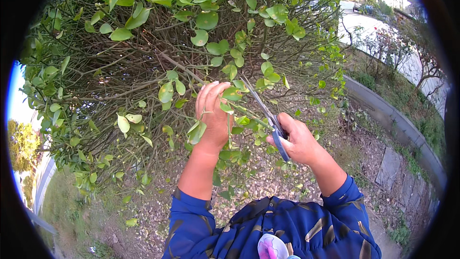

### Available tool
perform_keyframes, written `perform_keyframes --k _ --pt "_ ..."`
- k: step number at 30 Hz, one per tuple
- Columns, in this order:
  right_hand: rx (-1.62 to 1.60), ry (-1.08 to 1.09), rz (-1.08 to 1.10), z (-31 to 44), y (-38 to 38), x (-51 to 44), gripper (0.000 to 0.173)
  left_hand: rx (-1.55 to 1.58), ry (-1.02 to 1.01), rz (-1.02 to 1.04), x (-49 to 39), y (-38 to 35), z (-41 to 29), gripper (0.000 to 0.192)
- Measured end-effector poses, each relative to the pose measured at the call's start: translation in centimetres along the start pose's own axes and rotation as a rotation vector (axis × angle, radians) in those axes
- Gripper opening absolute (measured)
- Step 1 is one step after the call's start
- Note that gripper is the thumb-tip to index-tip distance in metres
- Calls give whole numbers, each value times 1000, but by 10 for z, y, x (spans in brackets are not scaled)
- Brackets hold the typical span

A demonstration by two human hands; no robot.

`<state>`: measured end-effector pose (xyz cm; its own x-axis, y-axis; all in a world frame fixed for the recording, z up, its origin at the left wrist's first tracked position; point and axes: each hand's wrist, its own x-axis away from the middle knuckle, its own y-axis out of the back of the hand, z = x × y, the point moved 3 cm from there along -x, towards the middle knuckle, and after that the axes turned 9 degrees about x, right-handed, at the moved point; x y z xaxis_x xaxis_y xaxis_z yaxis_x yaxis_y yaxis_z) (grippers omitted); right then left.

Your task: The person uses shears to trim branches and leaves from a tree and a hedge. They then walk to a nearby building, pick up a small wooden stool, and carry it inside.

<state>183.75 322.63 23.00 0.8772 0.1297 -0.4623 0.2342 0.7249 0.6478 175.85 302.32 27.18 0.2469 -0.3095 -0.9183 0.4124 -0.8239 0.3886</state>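
A dense leafy shrub point(143, 64) with bare inner twigs fills the upper and left part of the head view. My left hand point(214, 113) is among its branches, fingers bent around a woody branch point(183, 67) that runs down to the right into a green leafy stem point(251, 115). My right hand point(296, 138) grips the blue handles of a pair of scissors point(264, 106). The scissors point up and to the left, with their blades slightly apart beside the stem and leaves. The handles lie near the stem's lower right end. My left palm is hidden from view.
Dry fallen leaves point(248, 180) cover the ground below the shrub. A curved concrete curb point(391, 115) runs along the right, with flat stone slabs point(388, 168) inside it. Beyond are a rose bush point(426, 63) and pavement point(373, 30). Grass point(68, 208) lies at the lower left.
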Motion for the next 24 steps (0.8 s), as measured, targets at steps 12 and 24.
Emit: perform_keyframes --k 12,24 --pt "72 -32 -240 -31 41 40 38 -189 -107 4 0 -7 -12 25" --pt "844 235 -75 33 72 14 41 -227 -100 75 8 -18 -15 25"
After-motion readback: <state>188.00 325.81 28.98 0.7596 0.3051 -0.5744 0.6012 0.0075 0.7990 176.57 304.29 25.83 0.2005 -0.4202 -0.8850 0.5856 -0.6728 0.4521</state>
